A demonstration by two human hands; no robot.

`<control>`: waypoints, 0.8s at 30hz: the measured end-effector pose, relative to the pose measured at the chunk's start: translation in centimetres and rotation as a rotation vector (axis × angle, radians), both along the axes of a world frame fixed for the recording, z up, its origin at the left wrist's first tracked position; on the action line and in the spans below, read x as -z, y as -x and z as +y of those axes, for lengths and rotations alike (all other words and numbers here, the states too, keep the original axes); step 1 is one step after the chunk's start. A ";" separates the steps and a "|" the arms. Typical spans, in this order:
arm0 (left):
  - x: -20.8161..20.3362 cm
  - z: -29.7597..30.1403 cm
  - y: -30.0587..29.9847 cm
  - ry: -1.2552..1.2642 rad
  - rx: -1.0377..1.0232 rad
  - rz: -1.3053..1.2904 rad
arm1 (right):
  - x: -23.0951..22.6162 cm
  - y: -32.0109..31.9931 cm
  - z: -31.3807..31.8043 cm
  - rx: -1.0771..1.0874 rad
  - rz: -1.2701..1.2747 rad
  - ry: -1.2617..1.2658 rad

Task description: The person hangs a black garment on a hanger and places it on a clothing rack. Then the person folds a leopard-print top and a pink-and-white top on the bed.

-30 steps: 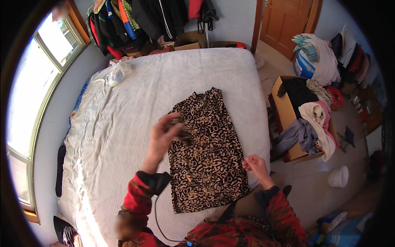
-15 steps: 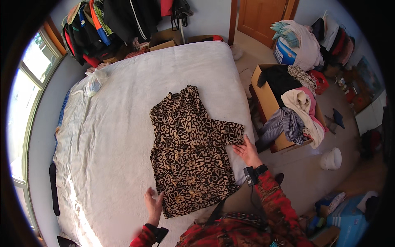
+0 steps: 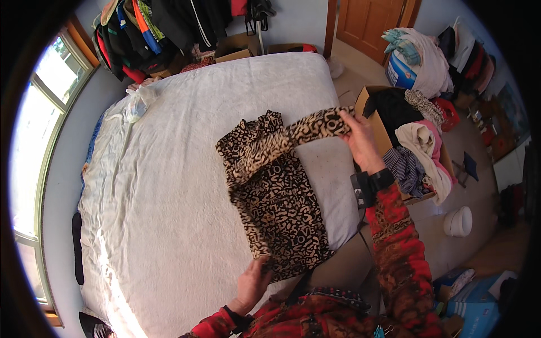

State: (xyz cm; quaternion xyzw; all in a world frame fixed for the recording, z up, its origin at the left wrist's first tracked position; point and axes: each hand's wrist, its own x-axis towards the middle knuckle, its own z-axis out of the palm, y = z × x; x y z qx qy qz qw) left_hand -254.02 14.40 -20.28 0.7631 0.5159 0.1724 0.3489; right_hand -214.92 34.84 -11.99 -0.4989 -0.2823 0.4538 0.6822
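A black-and-tan leopard-print top lies on the white bed cover, its collar pointing away from me. My right hand grips the end of one sleeve and holds it raised, stretched out to the right above the bed's edge. At the near left corner of the top, my left hand pinches the hem. Between the two hands the left side of the fabric is lifted and folded over toward the right, partly blurred. A dark band with a small device sits on my right wrist.
Right of the bed stands a cardboard box heaped with clothes. A white bucket is on the floor nearby. A plastic bag lies at the bed's far left. Clothes hang along the back wall, and a window is at left.
My right hand has moved up and away, lifting the sleeve. My left hand has closed on the hem and shifted right, folding the left side of the top over.
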 end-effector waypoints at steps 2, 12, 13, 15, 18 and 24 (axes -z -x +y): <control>0.5 -0.1 -2.4 0.063 0.131 -0.018 | -1.7 -1.6 0.1 0.069 -0.006 -0.076; 4.9 -0.7 -4.5 0.464 0.317 -0.117 | 2.8 -2.3 -2.9 0.143 0.008 0.190; 5.3 -0.7 -4.4 0.496 0.326 -0.159 | 2.2 -1.6 -2.8 0.057 -0.014 0.105; 6.0 -0.3 -4.2 0.600 0.321 -0.253 | 0.2 0.1 -2.5 0.008 -0.049 0.083; 6.2 0.9 -3.5 0.904 0.202 -0.488 | -3.3 2.9 -4.5 -0.309 -0.390 -0.008; 5.8 5.7 -1.5 1.060 -0.287 -0.937 | -0.6 10.7 -13.1 -1.021 -0.564 -0.120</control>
